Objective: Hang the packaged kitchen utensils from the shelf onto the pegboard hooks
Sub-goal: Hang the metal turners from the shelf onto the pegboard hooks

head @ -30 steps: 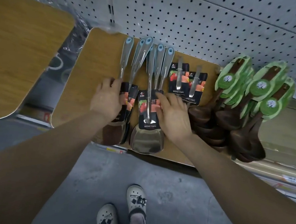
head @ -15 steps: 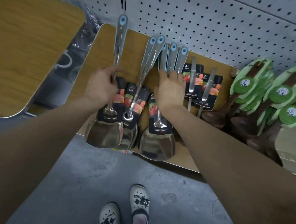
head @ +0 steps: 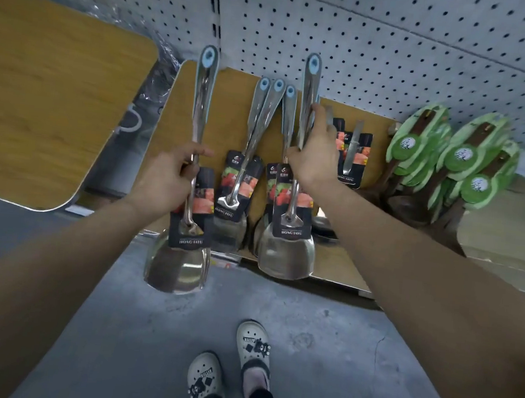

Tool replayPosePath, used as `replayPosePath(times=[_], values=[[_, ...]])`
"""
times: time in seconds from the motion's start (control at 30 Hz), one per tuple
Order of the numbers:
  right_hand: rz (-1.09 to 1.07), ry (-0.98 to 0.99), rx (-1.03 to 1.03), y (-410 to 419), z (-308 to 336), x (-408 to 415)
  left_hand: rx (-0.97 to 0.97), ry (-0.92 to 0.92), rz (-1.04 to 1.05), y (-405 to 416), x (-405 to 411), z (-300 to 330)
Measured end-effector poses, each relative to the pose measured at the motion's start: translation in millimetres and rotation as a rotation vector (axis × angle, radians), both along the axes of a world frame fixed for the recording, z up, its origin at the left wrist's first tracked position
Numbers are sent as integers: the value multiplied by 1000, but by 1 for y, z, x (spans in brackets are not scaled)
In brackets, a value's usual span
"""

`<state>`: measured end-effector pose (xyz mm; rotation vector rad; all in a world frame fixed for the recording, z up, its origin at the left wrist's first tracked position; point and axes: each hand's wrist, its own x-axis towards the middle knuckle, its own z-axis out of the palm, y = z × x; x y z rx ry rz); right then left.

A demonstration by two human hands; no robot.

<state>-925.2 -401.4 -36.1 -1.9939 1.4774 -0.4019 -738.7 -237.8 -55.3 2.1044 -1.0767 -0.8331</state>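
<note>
Dim, even light — soft focus, wide-angle bowing at edges

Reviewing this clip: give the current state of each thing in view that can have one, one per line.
Left hand: grips a steel spatula.
Right hand: grips another.
Left steel spatula with black label card: lifted off the shelf.
Right steel spatula with black label card: lifted, handle up.
Remaining packaged steel spatulas: lying on the wooden shelf.
Green-carded wooden ladles: lying piled.

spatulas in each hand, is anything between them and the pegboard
Nothing visible blocks them. The left hand grips one spatula and the right hand another spatula, both lifted off the shelf. The pegboard above is bare; no hooks show in this view.
</note>
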Motion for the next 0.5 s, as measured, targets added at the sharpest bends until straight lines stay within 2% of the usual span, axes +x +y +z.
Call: replayPosePath(times=[0.23,0.5], values=[[93,-187,-48,35,68,-36,3,8,-65,31,-38,57],[62,-295,-134,109,152,-108,-68,74,-170,70,-97,144]])
